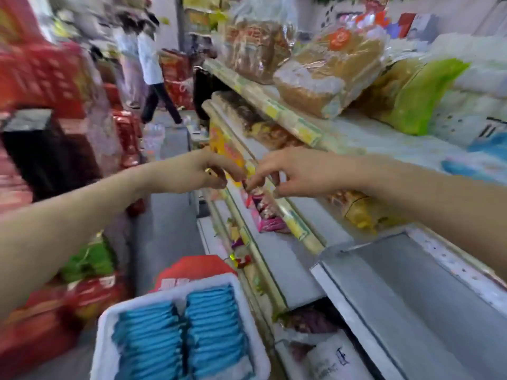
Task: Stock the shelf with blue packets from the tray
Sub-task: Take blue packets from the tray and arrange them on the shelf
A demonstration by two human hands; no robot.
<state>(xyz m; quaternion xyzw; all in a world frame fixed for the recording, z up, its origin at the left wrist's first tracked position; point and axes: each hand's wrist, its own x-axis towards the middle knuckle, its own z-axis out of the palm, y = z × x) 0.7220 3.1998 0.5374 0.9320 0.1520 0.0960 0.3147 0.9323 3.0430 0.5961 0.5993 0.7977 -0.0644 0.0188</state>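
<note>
The blue packets point(211, 325) are standing on edge in two rows in the white tray point(105, 333), with the rows running away from me, low in view and well below both hands. My left hand point(203, 171) is hanging more nearly over the tray than my right hand point(290, 171). Both are up at the shelf edge point(290, 215), near the pink packets point(271, 223). Both sets of fingers are curling inward, but blur is hiding whether they are pinching anything. The frame is cutting off the tray's near end.
</note>
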